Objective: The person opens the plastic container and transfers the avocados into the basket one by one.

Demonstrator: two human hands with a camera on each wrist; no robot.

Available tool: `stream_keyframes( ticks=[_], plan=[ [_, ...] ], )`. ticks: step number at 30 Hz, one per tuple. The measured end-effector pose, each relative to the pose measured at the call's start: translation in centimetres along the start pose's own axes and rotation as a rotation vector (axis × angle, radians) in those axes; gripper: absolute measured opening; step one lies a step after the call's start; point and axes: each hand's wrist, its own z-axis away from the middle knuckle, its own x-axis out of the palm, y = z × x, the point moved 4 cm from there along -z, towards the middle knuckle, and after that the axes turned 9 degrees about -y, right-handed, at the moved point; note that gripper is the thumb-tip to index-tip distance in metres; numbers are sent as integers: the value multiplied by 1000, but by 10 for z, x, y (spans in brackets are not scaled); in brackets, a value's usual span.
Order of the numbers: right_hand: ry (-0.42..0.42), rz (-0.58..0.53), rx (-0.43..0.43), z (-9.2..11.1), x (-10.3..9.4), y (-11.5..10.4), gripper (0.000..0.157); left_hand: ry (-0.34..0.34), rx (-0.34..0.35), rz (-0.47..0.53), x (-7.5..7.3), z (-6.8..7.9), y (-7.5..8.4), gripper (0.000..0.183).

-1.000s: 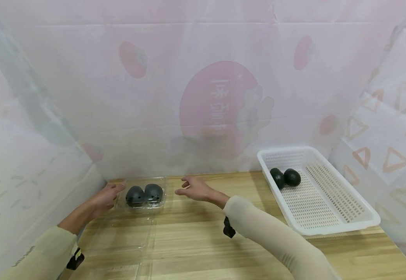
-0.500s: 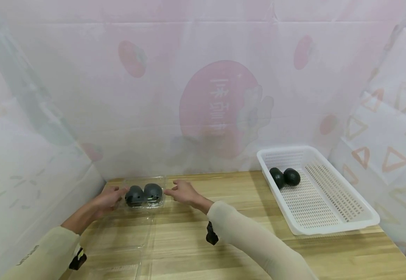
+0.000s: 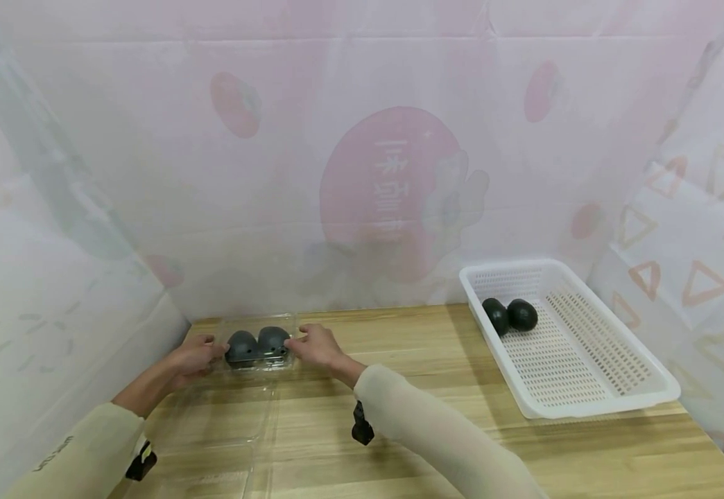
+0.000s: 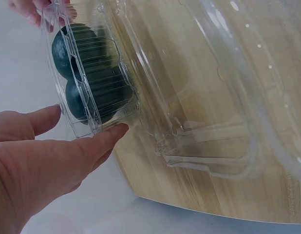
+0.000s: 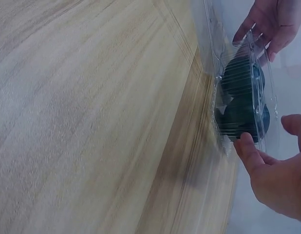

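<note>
Near the table's back left, a clear plastic clamshell box (image 3: 256,366) holds two dark green avocados (image 3: 272,342). My left hand (image 3: 195,357) is at the box's left end. In the left wrist view its fingers lie straight along the end wall, with the thumb (image 4: 47,119) by the rim. At the opposite end, my right hand (image 3: 317,346) touches the box with its fingertips. The right wrist view shows its index finger (image 5: 247,141) against the end wall and its thumb (image 5: 291,124) spread away from the rim.
More clear plastic packaging (image 3: 212,423) lies on the wooden table (image 3: 337,443) in front of the box. At the right stands a white perforated basket (image 3: 587,402) with two avocados (image 3: 522,315) in it. Printed cloth walls (image 3: 274,263) close off the back and sides.
My right hand has moved left from beside the box to its right end. My left hand has come slightly lower and closer against the left end. The box stays in place.
</note>
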Motion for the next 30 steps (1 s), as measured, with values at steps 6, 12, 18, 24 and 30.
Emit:
stream_keyframes(
  ticks=[6, 12, 18, 24, 30],
  plan=[
    [51, -16, 0, -1, -1, 0, 58, -25, 30, 50, 1, -3, 0, 79],
    [74, -9, -14, -1, -7, 0, 59, -33, 38, 73, 2, -6, 2, 79],
    [58, -17, -29, 4, -15, -3, 56, -15, 50, 49, 4, -4, 9, 77],
    [62, 50, -58, 14, -29, -7, 53, -13, 55, 40, 13, 1, 22, 77],
    [68, 64, -67, 27, -45, -7, 53, -3, 77, 49, 26, 1, 34, 78]
  ],
)
